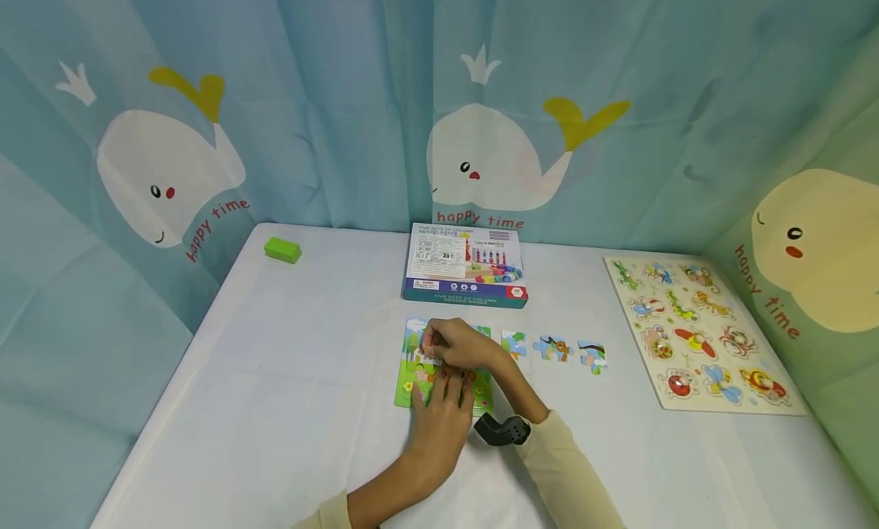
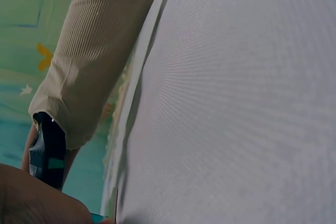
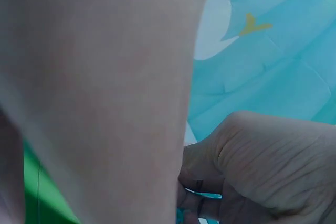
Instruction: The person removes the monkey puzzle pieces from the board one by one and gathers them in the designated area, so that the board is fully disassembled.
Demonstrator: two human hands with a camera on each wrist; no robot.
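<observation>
A jigsaw puzzle [image 1: 406, 391] with a green meadow and blue sky lies flat on the table, partly covered by both hands. My left hand [image 1: 439, 430] rests on its lower part with fingers spread forward. Over the upper part, my right hand [image 1: 462, 344] bends inward, thumb and fingertips pinching a puzzle piece that they mostly hide. In the right wrist view the right hand [image 3: 268, 166] has curled fingers, with slivers of blue and white between them. Loose pieces lie to the right: a green and blue one [image 1: 513, 343], a squirrel piece [image 1: 553, 349] and a branch piece [image 1: 593, 355].
Behind the puzzle lies a beaded-rods box [image 1: 467, 266]. A wooden insect peg board [image 1: 700, 330] is at the right, and a green block [image 1: 282, 249] at the back left. Curtains [image 1: 330, 117] with whales stand around the white table [image 1: 275, 407].
</observation>
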